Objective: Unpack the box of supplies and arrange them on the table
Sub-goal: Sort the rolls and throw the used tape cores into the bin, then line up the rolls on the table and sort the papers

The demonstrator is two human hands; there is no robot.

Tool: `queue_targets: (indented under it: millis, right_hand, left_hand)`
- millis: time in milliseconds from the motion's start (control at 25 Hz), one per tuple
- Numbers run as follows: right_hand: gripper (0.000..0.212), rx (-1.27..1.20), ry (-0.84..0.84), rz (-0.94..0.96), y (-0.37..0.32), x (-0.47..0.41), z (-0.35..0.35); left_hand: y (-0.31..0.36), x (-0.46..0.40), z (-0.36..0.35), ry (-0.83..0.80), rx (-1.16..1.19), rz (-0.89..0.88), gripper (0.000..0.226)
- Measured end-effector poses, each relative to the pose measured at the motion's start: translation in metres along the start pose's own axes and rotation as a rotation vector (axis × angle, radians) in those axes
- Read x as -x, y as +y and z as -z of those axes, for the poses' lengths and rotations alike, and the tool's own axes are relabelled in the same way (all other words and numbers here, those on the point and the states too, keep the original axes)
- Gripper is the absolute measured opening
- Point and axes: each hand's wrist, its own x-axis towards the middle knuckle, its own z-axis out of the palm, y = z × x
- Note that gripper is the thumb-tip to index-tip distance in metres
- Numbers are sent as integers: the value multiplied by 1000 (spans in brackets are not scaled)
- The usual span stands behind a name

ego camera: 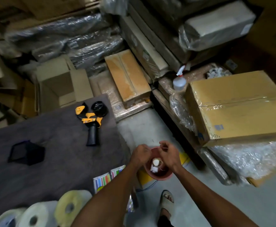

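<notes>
A reddish-brown plastic bowl (160,176) hangs just off the table's right edge, with small white items (155,165) inside it. My left hand (139,154) is curled shut on the bowl's far left rim. My right hand (169,153) pinches a thin pale string (164,147) above the far rim. On the grey cloth-covered table (52,161) lie a yellow and black tape dispenser (91,124), a black tape roll (99,108), a black tray (26,153), two packs of coloured strips (103,179) and large pale rolls (35,217). Below the bowl a yellow box edge (184,158) shows, mostly hidden.
A big sealed cardboard box (237,105) lies on bubble wrap (252,159) to the right. A spray bottle (180,81) stands behind it. Wrapped bundles and cartons are stacked along the back. My sandalled foot (166,203) is on the grey floor.
</notes>
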Motion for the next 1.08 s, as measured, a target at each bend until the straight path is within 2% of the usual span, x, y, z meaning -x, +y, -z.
queue_targets:
  millis: [320,560,720,960,1080]
  right_hand:
    - [26,-95,38,78,-75,66,-14]
    - [21,-65,-26,214,-121,120,-80]
    - [20,-44,-108,349,-160,157,-138]
    - [17,-96,-269,413,-204,212,-224]
    - [24,-89,-363,440,-219,244,-256]
  left_hand:
    - [-10,76,86,179,285,-154,14]
    - [-75,135,148,304,384,-252,10]
    - [-137,181,206,415,396,-194,10]
    - [-242,239,259,596,449,-24,13]
    - [-288,267,273,663,463,30,14]
